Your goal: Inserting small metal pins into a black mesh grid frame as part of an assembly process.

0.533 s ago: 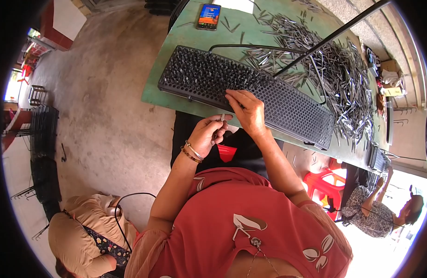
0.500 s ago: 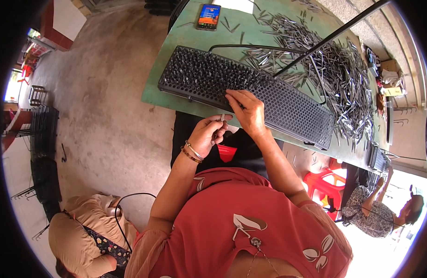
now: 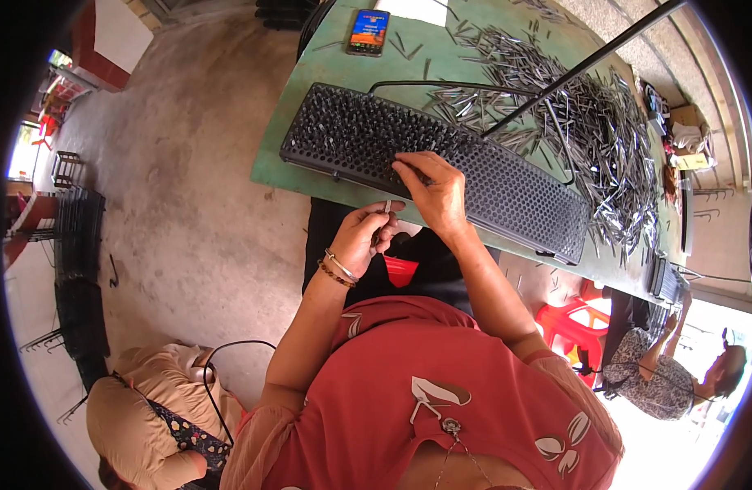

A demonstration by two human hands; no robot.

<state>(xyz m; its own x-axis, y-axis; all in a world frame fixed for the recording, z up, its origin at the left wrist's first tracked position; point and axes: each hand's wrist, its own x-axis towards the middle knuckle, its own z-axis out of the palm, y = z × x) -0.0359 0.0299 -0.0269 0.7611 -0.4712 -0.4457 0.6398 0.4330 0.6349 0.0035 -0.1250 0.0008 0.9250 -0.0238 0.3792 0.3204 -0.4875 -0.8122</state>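
A long black rack (image 3: 523, 188) full of round holes lies along the near edge of the green table. Dark thin metal strips (image 3: 343, 122) stand upright in its left half, while the holes on the right half show bare. My right hand (image 3: 441, 196) reaches over the rack's near edge, thumb and forefinger pinched together at the front of the filled part; what lies between the fingertips is too small to make out. Just below the table edge, my left hand (image 3: 366, 235) is closed around a small metal strip (image 3: 387, 207), whose pale end sticks up by the thumb.
Behind the rack, a heap of loose metal strips (image 3: 588, 122) spreads over the green table (image 3: 270, 167). A phone (image 3: 368, 33) lies at the far left. A black rod (image 3: 588, 64) slants across. Red stools (image 3: 568, 322) stand at right; other people sit on both sides.
My right hand has shifted very slightly left at the rack, its fingertips still on the filled part. My left hand stays almost in place, the strip's end tilted a little differently.
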